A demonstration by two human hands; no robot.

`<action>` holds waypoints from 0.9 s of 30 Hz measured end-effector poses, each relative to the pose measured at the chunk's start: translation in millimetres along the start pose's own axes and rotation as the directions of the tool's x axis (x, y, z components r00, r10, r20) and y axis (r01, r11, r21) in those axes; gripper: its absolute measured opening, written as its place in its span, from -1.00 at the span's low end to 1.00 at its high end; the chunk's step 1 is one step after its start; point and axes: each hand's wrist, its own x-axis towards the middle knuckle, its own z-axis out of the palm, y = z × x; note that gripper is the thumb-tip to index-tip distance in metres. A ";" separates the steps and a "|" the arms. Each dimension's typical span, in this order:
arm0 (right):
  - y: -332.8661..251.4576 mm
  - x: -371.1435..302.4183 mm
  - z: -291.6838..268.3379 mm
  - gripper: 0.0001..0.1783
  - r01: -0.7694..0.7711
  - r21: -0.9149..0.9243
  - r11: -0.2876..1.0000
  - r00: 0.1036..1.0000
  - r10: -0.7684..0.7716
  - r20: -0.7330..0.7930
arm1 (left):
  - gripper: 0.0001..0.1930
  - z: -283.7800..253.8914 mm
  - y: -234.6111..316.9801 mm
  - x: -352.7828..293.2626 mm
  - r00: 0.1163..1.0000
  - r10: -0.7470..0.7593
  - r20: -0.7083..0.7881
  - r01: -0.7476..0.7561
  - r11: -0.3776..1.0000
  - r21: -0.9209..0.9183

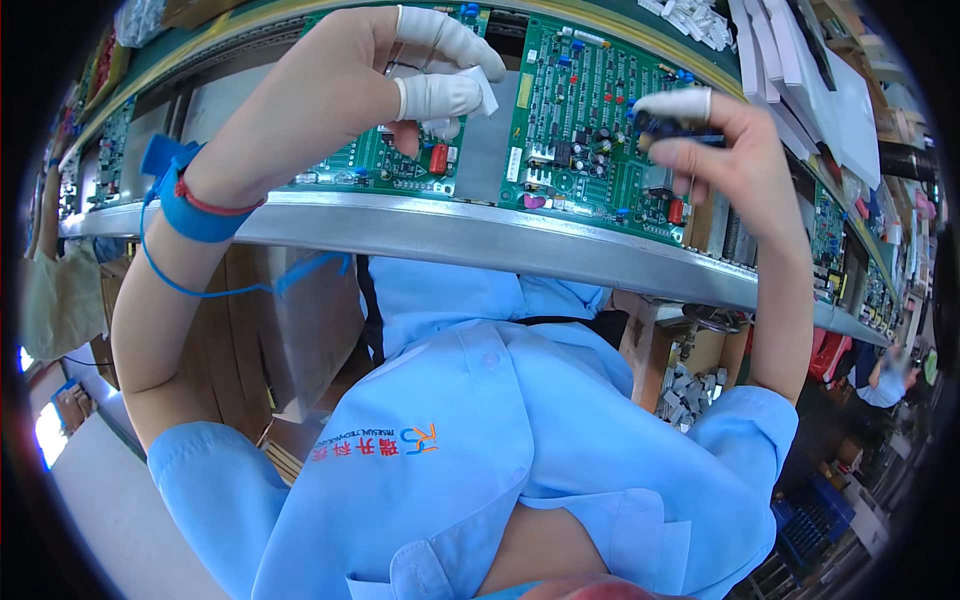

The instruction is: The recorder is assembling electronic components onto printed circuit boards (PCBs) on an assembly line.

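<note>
Right now the left hand (pixel 385 85) pinches a small white scrap (pixel 487 92) over the left circuit board (pixel 390 160), and the right hand (pixel 700 140) grips a small dark part (pixel 662 124) above the right circuit board (pixel 590 120). Risk, imo: the rubber finger covers (pixel 440 95) are slick, so the part could slip, drop btwn components or go in crooked w/ bent legs.

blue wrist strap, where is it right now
In the head view the blue wrist strap sits on the left wrist at picture left, just below the left hand, beside the green circuit board.

1. Two circuit boards lie side by side on the bench (pixel 480 235): the left board (pixel 385 165), the right board (pixel 585 120).
2. The left hand (pixel 350 90) hangs over the left board.
3. The right hand (pixel 715 140) hangs over the right board's right edge.
</note>
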 end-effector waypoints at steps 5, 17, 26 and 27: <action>-4.5 -10.5 21.9 -0.68 -0.172 0.063 0.983 0.979 0.164 0.123 | -0.75 0.5 -9.9 0.5 0.998 0.058 -0.003 -0.058 0.998 0.004; 8.4 -17.8 56.9 -0.71 -0.049 -0.050 0.998 0.990 0.042 -0.136 | -0.75 -5.5 17.0 13.0 0.986 -0.164 0.025 0.164 0.986 0.005; 22.7 -13.1 68.6 -0.75 0.321 -0.515 0.795 0.901 -0.424 -0.094 | -0.76 8.2 11.3 4.6 0.986 -0.165 -0.017 0.165 0.986 0.031; 23.0 -13.4 71.4 -0.73 0.373 -0.583 0.722 0.858 -0.508 -0.081 | -0.76 9.1 11.3 3.2 0.985 -0.170 -0.019 0.171 0.985 0.039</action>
